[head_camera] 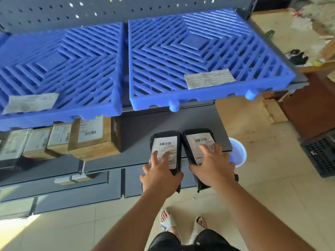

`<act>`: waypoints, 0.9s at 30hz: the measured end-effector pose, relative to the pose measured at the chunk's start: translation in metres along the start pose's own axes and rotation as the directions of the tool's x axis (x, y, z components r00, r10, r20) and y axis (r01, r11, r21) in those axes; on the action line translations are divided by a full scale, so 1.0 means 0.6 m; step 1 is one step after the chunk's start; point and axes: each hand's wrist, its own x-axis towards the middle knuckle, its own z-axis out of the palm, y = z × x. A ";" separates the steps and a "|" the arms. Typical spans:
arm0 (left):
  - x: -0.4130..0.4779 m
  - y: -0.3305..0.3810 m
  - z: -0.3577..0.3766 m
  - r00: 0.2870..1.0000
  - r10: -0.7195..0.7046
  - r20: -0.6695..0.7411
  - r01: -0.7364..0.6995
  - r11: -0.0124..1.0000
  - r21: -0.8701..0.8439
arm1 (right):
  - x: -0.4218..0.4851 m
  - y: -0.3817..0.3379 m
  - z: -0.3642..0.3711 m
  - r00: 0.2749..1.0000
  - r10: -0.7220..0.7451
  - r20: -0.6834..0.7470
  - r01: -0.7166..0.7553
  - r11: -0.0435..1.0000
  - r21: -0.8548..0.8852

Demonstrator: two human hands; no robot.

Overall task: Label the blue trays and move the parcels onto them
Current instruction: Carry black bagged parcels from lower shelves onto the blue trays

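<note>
Two blue slatted trays lie side by side on the upper shelf, the left tray (59, 57) with a paper label (30, 103) at its front left, the right tray (199, 42) with a label (209, 78) at its front right. On the lower grey shelf (137, 124) lie two black parcels with white barcode labels. My left hand (159, 175) grips the left black parcel (165, 142) at its near end. My right hand (211, 167) grips the right black parcel (194, 134) the same way. Both parcels' near ends stick out past the shelf's front edge.
Several brown cardboard parcels (92, 138) with labels stand in a row at the left of the lower shelf. A blue and white basket (238, 151) sits on the tiled floor to the right, beside a dark crate (320, 154). A perforated grey back panel rises behind the trays.
</note>
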 end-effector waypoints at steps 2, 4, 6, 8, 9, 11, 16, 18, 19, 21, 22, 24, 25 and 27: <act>-0.028 0.006 -0.011 1.000 0.001 -0.028 -0.001 1.000 -0.015 | -0.024 0.007 -0.015 1.000 -0.005 -0.015 0.005 1.000 0.025; -0.055 0.014 -0.021 0.998 -0.004 -0.064 0.003 1.000 -0.018 | -0.047 0.015 -0.032 1.000 -0.011 -0.019 0.012 0.998 0.069; -0.086 0.024 -0.029 0.994 -0.016 -0.105 0.013 0.999 -0.029 | -0.071 0.024 -0.049 0.999 -0.037 -0.030 0.040 0.995 0.088; -0.122 0.036 -0.034 0.989 -0.026 -0.143 0.018 0.998 -0.057 | -0.099 0.035 -0.068 0.997 -0.065 -0.049 0.070 0.993 0.100; -0.142 0.043 -0.036 0.987 -0.030 -0.159 0.019 0.997 -0.070 | -0.114 0.042 -0.078 0.995 -0.077 -0.057 0.083 0.991 0.104; -0.183 0.057 -0.039 0.981 -0.042 -0.190 0.025 0.996 -0.089 | -0.146 0.060 -0.096 0.992 -0.104 -0.077 0.112 0.988 0.107; -0.298 0.089 -0.044 0.956 -0.062 -0.286 0.025 0.991 -0.130 | -0.233 0.110 -0.135 0.976 -0.172 -0.133 0.197 0.959 0.205; -0.340 0.097 -0.048 0.947 -0.061 -0.316 0.021 0.991 -0.129 | -0.268 0.128 -0.151 0.969 -0.189 -0.157 0.222 0.947 0.231; -0.360 0.099 -0.050 0.943 -0.061 -0.328 0.017 0.991 -0.136 | -0.285 0.136 -0.160 0.965 -0.198 -0.174 0.236 0.944 0.233; -0.397 0.103 -0.057 0.934 -0.061 -0.353 0.006 0.988 -0.155 | -0.318 0.148 -0.176 0.953 -0.219 -0.208 0.265 0.937 0.228; -0.413 0.105 -0.059 0.927 -0.058 -0.370 -0.003 0.987 -0.163 | -0.333 0.152 -0.184 0.948 -0.229 -0.223 0.280 0.932 0.232; -0.443 0.109 -0.066 0.913 -0.052 -0.405 -0.026 0.982 -0.185 | -0.360 0.157 -0.201 0.937 -0.246 -0.249 0.308 0.916 0.256; -0.457 0.111 -0.071 0.903 -0.048 -0.428 -0.040 0.980 -0.194 | -0.372 0.157 -0.210 0.931 -0.252 -0.263 0.321 0.909 0.266; -0.475 0.114 -0.084 0.879 -0.033 -0.477 -0.068 0.979 -0.194 | -0.388 0.156 -0.226 0.917 -0.260 -0.302 0.345 0.897 0.276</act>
